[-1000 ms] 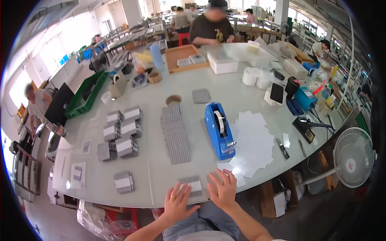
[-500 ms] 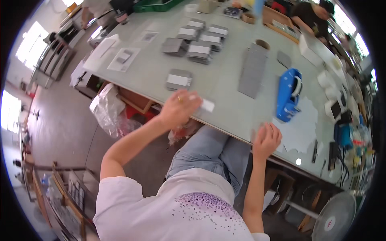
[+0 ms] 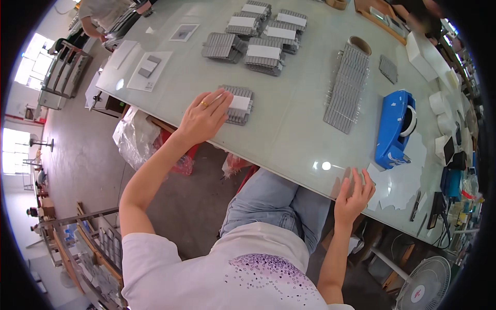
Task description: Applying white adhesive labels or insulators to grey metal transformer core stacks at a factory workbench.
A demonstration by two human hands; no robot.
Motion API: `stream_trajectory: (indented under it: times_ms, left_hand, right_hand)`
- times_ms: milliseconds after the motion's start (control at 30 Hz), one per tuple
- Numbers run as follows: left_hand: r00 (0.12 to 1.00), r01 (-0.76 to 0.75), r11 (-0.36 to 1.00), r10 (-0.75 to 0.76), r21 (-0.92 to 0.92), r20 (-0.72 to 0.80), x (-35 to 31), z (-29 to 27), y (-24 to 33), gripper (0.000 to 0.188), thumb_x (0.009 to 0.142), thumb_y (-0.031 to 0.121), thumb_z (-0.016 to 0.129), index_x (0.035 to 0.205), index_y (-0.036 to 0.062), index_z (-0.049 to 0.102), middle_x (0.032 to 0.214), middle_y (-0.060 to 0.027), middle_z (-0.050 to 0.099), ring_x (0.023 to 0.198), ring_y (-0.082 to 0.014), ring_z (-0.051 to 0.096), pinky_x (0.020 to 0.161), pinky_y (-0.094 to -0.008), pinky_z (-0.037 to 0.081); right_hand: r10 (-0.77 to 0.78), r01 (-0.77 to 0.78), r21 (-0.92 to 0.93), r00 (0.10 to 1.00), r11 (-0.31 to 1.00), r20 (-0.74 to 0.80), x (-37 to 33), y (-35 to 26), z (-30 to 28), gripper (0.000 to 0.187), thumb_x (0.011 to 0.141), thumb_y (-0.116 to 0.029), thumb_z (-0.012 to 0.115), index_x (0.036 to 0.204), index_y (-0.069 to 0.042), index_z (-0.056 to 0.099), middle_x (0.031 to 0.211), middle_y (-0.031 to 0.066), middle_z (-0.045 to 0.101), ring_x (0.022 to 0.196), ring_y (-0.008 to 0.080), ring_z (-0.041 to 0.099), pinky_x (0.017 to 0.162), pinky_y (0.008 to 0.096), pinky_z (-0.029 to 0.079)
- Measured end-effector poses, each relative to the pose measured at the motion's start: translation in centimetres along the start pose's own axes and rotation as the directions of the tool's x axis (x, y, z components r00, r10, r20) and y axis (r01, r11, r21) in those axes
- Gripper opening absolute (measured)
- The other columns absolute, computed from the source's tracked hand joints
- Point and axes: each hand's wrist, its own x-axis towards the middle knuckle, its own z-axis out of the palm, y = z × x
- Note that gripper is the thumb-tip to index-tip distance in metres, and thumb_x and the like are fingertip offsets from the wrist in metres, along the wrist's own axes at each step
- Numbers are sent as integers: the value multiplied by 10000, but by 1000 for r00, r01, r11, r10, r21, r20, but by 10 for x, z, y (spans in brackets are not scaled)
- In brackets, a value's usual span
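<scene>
My left hand (image 3: 207, 116) reaches over the table's near edge, its fingers stretched out flat. Their tips rest on the left side of a small stack of grey ribbed strips (image 3: 243, 114), which has a white paper label (image 3: 238, 103) across its top. The palm side is hidden from view. Well to the right, my right hand (image 3: 354, 197) hovers at the table edge with fingers spread and nothing in them. Beyond it stands a blue tape dispenser (image 3: 391, 124) with a white roll. Between the hands, farther back, lies a long panel of grey strips (image 3: 345, 90).
Several labelled grey stacks (image 3: 263, 51) sit at the far middle. A cardboard ring (image 3: 360, 44) and a small grey piece (image 3: 388, 68) lie behind the long panel. A pen-like cutter (image 3: 415, 205) is at right. Other people (image 3: 106, 15) work at the far side. A fan (image 3: 423, 284) stands below right.
My left hand has moved left and away from me onto the labelled stack. The white slip by its fingers no longer shows at the table edge. My right hand's fingers have spread.
</scene>
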Motion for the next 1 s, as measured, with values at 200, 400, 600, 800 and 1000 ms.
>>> stream_trajectory:
  times_ms: [200,400,600,800,1000]
  left_hand:
    - [968,194,949,-145,-248,203,36,-7,-8,1001,689,424,791,1470,-4,335,1427,-129,489,1349,-287,419,1162,-482,242]
    - [897,252,864,-40,-435,440,48,-3,-12,1105,617,415,827,1501,34,285,1431,-163,467,1368,-294,399,1190,-519,142]
    - [924,232,900,-85,-368,373,36,-6,-14,1058,555,312,877,1460,61,390,1400,-122,510,1356,-331,412,1161,-546,183]
    - [970,164,896,-70,-414,234,44,-17,32,928,618,317,855,1418,67,457,1402,-110,524,1349,-363,415,1158,-549,177]
    - [993,72,834,-8,-546,119,42,-8,111,678,768,276,774,1359,61,521,1336,-131,583,1301,-371,478,1137,-548,210]
  right_hand:
    - [-19,16,36,995,999,99,13,-13,0,314,888,-152,624,1185,-53,654,1308,137,524,1154,345,470,943,441,428]
    - [-12,7,41,991,999,131,22,-16,-1,312,887,-123,637,1190,-51,655,1299,126,544,1154,323,497,940,410,440]
    - [-72,67,39,985,997,159,50,-26,18,370,813,-91,685,1179,-50,657,1190,136,587,1043,325,544,892,401,464]
    - [-117,116,19,971,993,210,77,-27,33,426,789,-109,703,1211,-82,654,890,69,519,813,248,521,720,372,456]
    - [-168,167,22,965,986,203,82,-21,39,403,807,-117,688,1209,-102,659,840,49,500,733,216,519,648,352,446]
